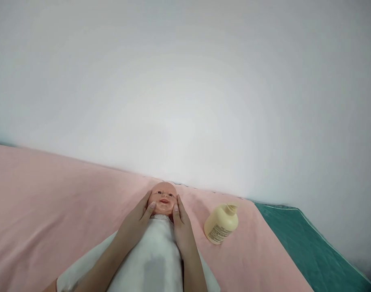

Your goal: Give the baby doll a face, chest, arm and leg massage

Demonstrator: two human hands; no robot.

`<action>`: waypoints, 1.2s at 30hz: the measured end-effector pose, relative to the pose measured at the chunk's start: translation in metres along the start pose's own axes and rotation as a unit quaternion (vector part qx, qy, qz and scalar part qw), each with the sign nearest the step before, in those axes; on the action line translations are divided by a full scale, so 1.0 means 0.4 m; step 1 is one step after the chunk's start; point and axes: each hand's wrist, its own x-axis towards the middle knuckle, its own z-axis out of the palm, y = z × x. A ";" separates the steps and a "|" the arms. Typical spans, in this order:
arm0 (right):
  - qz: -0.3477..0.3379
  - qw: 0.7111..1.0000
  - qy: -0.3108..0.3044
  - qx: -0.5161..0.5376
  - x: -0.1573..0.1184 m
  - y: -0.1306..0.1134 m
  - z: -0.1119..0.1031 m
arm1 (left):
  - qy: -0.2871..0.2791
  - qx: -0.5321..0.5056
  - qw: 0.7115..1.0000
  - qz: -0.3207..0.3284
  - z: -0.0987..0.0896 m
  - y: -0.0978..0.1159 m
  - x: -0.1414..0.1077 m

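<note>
A baby doll (163, 192) lies face up on a pink cloth, its head toward the wall. White cloth (156, 247) covers its body up to the neck. My left hand (143, 213) rests along one side of the doll's head, thumb on the cheek. On the opposite side, my right hand (182, 221) lies against the head, its thumb near the jaw. Both hands cup the head between them, with part of the fingers hidden behind it. To the right of my right hand stands a yellow pump bottle (221, 224) with printed text on its side.
The pink cloth (67, 194) spreads over the surface, wrinkled at the left. A green quilted cover (307, 239) shows at the right. Behind everything rises a plain white wall (179, 89), close to the doll's head.
</note>
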 end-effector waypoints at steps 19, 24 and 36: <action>-0.063 0.978 0.196 0.036 -0.107 -0.175 -0.323 | 0.033 0.113 0.984 0.136 -0.042 0.291 -0.095; -0.052 0.979 0.194 0.026 -0.106 -0.177 -0.307 | -0.081 0.037 0.984 0.154 0.097 0.384 -0.027; -0.052 0.982 0.181 -0.007 -0.115 -0.194 -0.296 | -0.031 0.060 0.988 0.137 0.352 0.444 0.013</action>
